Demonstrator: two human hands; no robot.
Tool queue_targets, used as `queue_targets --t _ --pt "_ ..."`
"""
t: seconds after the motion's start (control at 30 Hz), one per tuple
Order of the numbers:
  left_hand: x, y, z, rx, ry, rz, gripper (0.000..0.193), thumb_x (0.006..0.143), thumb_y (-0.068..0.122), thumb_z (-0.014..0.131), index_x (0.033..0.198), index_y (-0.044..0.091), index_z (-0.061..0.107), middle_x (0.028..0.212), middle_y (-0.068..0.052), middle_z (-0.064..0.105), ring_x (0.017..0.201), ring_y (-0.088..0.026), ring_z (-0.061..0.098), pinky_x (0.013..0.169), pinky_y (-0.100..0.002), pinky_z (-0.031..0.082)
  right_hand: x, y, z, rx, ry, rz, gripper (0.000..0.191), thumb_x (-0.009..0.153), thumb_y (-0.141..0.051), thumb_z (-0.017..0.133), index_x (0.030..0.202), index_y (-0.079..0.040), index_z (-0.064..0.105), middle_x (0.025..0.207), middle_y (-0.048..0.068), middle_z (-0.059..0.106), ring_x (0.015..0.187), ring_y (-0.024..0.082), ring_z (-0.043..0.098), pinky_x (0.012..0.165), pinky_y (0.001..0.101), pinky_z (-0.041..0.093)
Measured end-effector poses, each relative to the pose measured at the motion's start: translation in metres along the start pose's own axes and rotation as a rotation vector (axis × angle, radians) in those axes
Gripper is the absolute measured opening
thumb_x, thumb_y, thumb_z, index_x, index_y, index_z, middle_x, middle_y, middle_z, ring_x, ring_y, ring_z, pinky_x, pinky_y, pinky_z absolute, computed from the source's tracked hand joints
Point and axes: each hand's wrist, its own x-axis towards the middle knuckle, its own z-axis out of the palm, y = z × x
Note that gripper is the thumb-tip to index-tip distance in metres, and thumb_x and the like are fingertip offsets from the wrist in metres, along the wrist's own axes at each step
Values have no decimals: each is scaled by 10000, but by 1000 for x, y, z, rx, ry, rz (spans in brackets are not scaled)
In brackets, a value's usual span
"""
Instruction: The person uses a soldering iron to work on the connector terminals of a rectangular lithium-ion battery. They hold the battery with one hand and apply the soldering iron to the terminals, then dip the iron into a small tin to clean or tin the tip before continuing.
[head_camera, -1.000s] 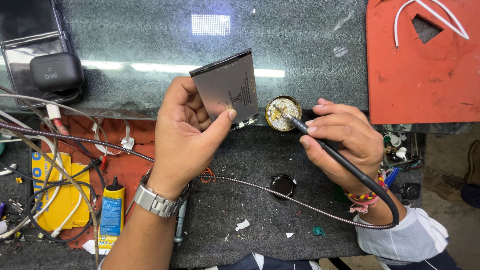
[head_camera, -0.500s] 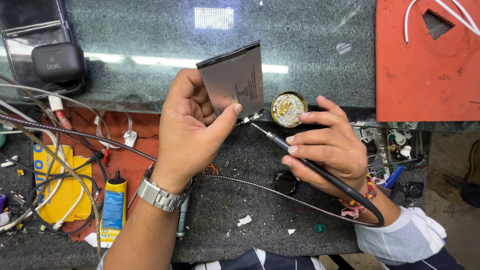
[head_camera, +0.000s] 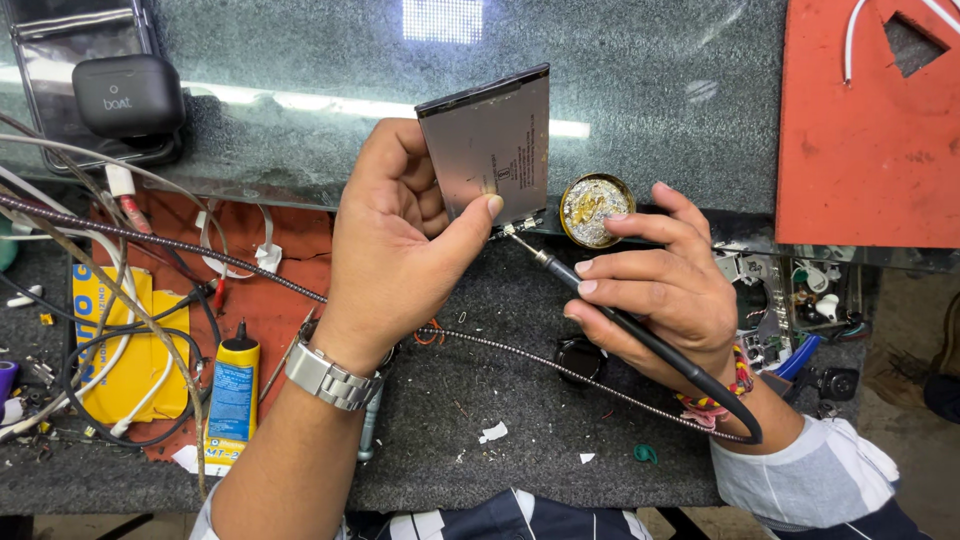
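Grey flat battery (head_camera: 492, 150): one, pinched upright in left hand (head_camera: 400, 250) above bench (head_camera: 480, 400) middle | right hand (head_camera: 660, 290) grips one soldering iron (head_camera: 600, 305), tip at battery's lower corner | one round brass tin (head_camera: 595, 208) just beside | one yellow glue bottle (head_camera: 232, 390) near left edge

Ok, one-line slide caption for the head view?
Left hand holds a flat grey battery while right hand brings a soldering iron to its lower edge.

An electronics repair workshop: a soldering iron (head_camera: 600, 305), a round tin of flux (head_camera: 596, 209), tangled cables (head_camera: 90, 330), a small glue bottle (head_camera: 233, 392) and loose circuit parts (head_camera: 790, 300) crowd the dark, littered surface (head_camera: 480, 420).
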Motion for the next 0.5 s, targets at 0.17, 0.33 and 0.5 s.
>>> queue_targets --t 0.17,0.33,0.5 --pt "0 1 -1 34 -10 2 359 992 -56 671 1261 31 449 1257 -100 660 1171 -125 693 1027 -275 609 1 0 0 20 14 -3 266 779 -141 906 967 -130 717 1022 26 738 1192 274 651 1235 557 359" --pt "0 0 -1 25 -14 9 362 1001 -62 674 1273 30 453 1258 -102 660 1168 -120 690 1023 -270 606 0 -1 0 5 4 5 266 779 -145 910 964 -125 720 1022 29 742 1185 269 654 1230 557 364" --pt "-1 -1 -1 1 -12 11 371 1006 -72 677 1282 31 452 1271 -92 651 1182 -118 677 1041 -268 591 0 -1 0 20 9 13 263 788 -130 903 972 -127 714 1024 27 737 1185 272 659 1233 554 371"
